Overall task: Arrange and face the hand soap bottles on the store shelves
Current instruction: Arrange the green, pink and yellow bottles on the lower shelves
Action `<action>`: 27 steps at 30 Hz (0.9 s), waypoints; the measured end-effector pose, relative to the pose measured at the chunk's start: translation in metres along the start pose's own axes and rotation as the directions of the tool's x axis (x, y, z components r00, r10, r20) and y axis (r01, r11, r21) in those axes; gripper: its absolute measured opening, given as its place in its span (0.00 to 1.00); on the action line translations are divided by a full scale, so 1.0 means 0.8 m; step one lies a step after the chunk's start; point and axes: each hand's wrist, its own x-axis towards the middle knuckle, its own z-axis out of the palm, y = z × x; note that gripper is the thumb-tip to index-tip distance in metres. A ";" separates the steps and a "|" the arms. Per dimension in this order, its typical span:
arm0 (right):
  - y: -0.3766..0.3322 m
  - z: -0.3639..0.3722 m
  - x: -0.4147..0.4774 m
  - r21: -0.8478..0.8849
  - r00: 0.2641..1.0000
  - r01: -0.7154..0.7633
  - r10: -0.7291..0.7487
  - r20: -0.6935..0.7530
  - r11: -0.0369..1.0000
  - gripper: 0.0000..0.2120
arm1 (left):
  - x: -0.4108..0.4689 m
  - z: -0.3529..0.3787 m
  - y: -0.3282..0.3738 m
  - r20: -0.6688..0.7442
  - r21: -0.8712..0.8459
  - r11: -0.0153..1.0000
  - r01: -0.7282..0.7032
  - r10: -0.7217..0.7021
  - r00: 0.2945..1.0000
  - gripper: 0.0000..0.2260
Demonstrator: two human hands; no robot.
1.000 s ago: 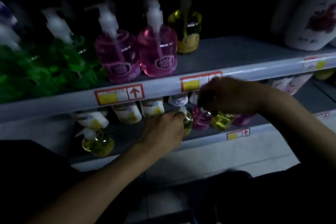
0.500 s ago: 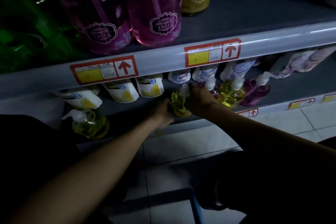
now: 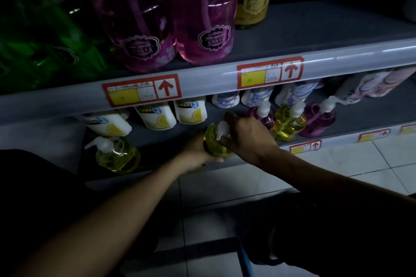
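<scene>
A yellow pump bottle (image 3: 214, 141) stands at the front edge of the lower shelf (image 3: 162, 139), gripped from both sides. My left hand (image 3: 198, 155) wraps its base from the left. My right hand (image 3: 245, 139) holds its neck and white pump head from the right. To the right stand a purple bottle (image 3: 262, 114), another yellow bottle (image 3: 288, 123) and a second purple bottle (image 3: 319, 119). A further yellow pump bottle (image 3: 117, 155) stands alone at the left of that shelf.
White lemon-label bottles (image 3: 155, 117) and blue-patterned ones (image 3: 258, 96) line the back of the lower shelf. On the upper shelf (image 3: 315, 29) stand two big pink bottles (image 3: 202, 16), green ones (image 3: 45, 36) and an amber one (image 3: 254, 2). White tiled floor (image 3: 337, 159) lies below.
The view has dropped and moved closer to the lower shelf. My right hand has left the bottles further right and closed on the yellow bottle's pump, joining my left hand.
</scene>
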 end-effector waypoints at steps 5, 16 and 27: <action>-0.030 -0.065 -0.031 0.210 0.990 0.079 -0.052 -0.132 0.974 0.11 | -0.066 -0.004 0.054 0.264 -0.119 0.992 -0.035 0.065 0.962 0.31; -0.026 -0.253 -0.045 0.632 0.972 -0.129 -0.029 0.234 0.764 0.27 | -0.180 0.028 0.183 0.312 -0.484 0.870 -0.091 0.269 0.911 0.21; 0.029 -0.337 -0.026 0.738 0.970 0.032 0.157 -0.185 0.674 0.12 | -0.125 0.057 0.337 -0.049 -0.113 0.894 -0.433 0.430 0.901 0.14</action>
